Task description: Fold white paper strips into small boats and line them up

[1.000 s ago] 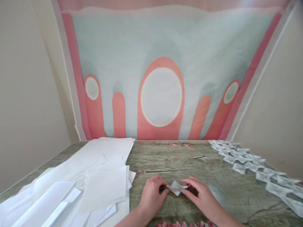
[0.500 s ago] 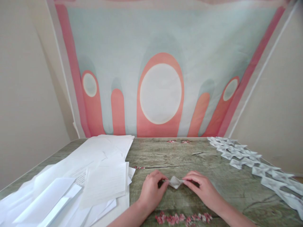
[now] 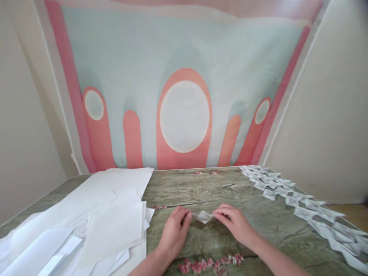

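Note:
Between my two hands is a small white folded paper boat (image 3: pixel 203 217), stretched sideways with a peak in its middle. My left hand (image 3: pixel 176 226) pinches its left tip between thumb and fingers. The right tip sits in the pinch of my right hand (image 3: pixel 232 221). Both hands are just over the wood-patterned tabletop (image 3: pixel 184 188). Whether the boat touches the table I cannot tell.
Loose white paper sheets (image 3: pixel 115 226), some with writing, cover the table's left side. Rows of folded paper boats (image 3: pixel 290 199) line the right edge. A pink and pale green patterned cloth (image 3: pixel 184 46) hangs behind the table.
The whole view has shifted, so the scene sits further left. My hands are slightly further apart, and the paper boat between them shows more of its two ends.

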`<state>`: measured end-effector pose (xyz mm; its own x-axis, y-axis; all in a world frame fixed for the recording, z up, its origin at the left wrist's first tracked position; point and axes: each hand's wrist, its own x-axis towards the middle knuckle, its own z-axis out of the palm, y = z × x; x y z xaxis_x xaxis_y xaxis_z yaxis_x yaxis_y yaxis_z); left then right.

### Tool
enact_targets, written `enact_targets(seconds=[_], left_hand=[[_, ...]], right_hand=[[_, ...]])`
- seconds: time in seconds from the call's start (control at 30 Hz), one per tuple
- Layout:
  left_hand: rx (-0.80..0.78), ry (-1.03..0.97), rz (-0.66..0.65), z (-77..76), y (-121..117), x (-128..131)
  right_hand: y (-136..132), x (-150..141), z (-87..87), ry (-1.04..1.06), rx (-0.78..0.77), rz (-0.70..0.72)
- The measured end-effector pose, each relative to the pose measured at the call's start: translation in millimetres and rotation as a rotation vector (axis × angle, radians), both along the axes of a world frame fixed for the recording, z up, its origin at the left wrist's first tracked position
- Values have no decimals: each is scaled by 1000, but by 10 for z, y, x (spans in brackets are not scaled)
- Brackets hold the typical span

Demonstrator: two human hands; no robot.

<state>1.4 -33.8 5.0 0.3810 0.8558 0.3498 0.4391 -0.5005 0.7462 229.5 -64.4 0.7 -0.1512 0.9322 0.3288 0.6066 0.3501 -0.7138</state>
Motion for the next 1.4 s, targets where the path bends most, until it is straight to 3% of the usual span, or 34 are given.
enact_targets(seconds=[0.13,0.23,0.37,0.47,0.67,0.83,1.1,1.4], left_hand=[[-1,-14,-11,-5,28,-10],[-8,-13,-22,-17,46,-16],[-9,-9,-40,-30,60,-18],[3,5,-64,-36,60,-18],[31,85,-82,-60,61,-20],[46,114,-84,-80,72,-27],[48,129,-92,-63,73,-25],[43,144,-91,-81,74,-28]], right_hand=[[60,134,58,-66,-32,6],[102,323,202,-78,-48,-22],[133,801,449,-97,-38,-112],[110,1286,533,-121,-35,-215],[-82,2152,416,-188,-121,-301],[-194,2601,283,-221,-199,-310],[-181,2890,107,-251,-289,-300],[-165,2979,55,-304,-296,-271]])
